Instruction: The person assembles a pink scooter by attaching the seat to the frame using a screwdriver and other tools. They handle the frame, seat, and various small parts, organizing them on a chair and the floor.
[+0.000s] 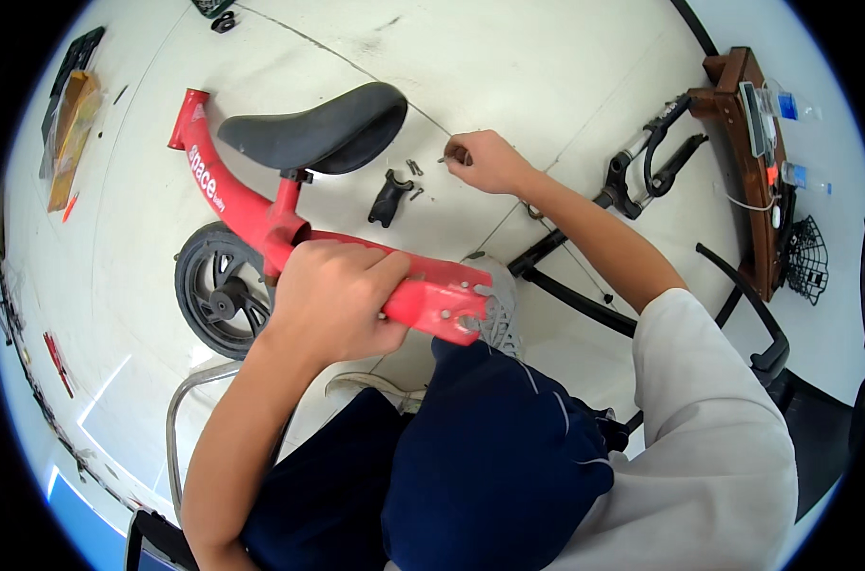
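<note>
My left hand (342,295) is wrapped round the rear end of a red children's bike frame (232,195), holding it above the floor. A black saddle (323,124) is fitted on the frame's seat tube. Over the floor to the right of the saddle, my right hand (487,162) is closed in a pinch. The end of a small metal bolt (443,160) pokes out from its fingertips. Close by lie several loose bolts (413,167) and a black handlebar stem (388,198). My left hand covers part of the frame's rear tube.
A black wheel (225,293) is beneath the frame. To the right lie a black fork (627,176) and black tubing. A brown wooden table (737,171) holds bottles. Far left are a bagged yellow item (70,143) and a red-handled tool (58,364). A metal chair leg (180,400) curves near my left arm.
</note>
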### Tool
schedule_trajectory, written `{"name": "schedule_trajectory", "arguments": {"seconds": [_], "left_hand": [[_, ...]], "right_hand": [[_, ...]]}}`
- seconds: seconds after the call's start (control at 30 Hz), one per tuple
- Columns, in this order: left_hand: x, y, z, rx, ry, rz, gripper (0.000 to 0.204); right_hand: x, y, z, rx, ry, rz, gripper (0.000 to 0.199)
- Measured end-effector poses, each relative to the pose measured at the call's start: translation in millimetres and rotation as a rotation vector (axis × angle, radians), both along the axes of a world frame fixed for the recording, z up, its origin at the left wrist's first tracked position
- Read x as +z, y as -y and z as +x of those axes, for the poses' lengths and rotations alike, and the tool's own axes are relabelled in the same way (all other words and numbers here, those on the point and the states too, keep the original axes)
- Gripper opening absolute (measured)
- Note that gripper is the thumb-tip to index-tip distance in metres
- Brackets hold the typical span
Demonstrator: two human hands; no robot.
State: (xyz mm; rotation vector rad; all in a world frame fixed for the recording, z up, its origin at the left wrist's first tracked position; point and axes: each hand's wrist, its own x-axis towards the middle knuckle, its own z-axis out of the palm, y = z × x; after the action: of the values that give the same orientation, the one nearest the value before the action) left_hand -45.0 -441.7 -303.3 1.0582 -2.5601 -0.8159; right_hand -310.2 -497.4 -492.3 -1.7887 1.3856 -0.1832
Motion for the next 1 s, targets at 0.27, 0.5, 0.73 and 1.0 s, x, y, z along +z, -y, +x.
{"name": "schedule_trajectory", "arguments": {"seconds": [0.27,0.5,0.73,1.0], "left_hand": [[9,13,15,0.003,0.021,-0.038,0.023],[64,68,72,0.406,-0.193,-0.111,0.029],[56,89,88,0.443,-0.174,-0.041,0.023],[28,83,84,0.413,0.217,-0.079,0.037]], "right_hand": [[-13,-19,8,-0.1,0.042,-0.048,0.02],[-8,-15,39,-0.148,0.039,-0.079,0.018],[12,0,86,-0.013,0.067,-0.044,0.018],[36,-25,120,0.22,0.017,-0.377,0.017]]}}
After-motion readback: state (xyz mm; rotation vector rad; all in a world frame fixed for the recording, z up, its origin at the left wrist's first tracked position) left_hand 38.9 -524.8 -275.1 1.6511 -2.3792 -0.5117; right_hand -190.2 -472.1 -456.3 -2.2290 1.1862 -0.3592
